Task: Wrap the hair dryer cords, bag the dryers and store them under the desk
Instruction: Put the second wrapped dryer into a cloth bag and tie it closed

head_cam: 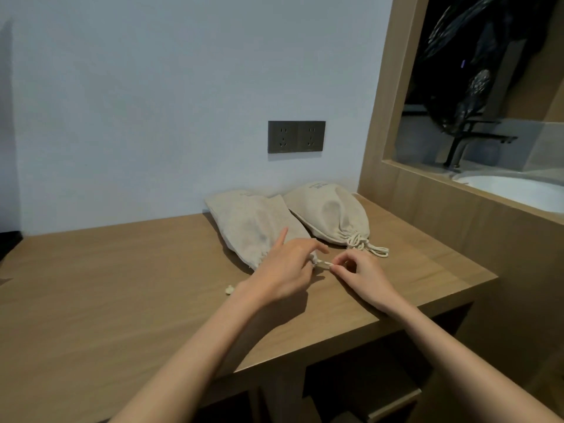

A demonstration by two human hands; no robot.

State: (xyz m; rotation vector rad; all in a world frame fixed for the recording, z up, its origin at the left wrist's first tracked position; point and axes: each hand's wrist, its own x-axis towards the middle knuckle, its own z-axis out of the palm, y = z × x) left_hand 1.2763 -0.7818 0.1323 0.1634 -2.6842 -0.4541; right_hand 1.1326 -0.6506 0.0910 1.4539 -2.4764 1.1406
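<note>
Side by side on desk (122, 300): right bag (329, 213), cord knotted shut; left bag (256, 227), gathered neck gripped by left hand (283, 267), its drawstring (324, 264) pinched between thumb and forefinger of right hand (363, 276).

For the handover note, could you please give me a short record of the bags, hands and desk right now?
left bag: on desk, mouth gathered
right bag: on desk, tied shut
left hand: over left bag's mouth, grip hidden
right hand: pinches left bag's cord
desk: wooden, small pale scrap near left wrist
stored: no, both bags on top
</note>
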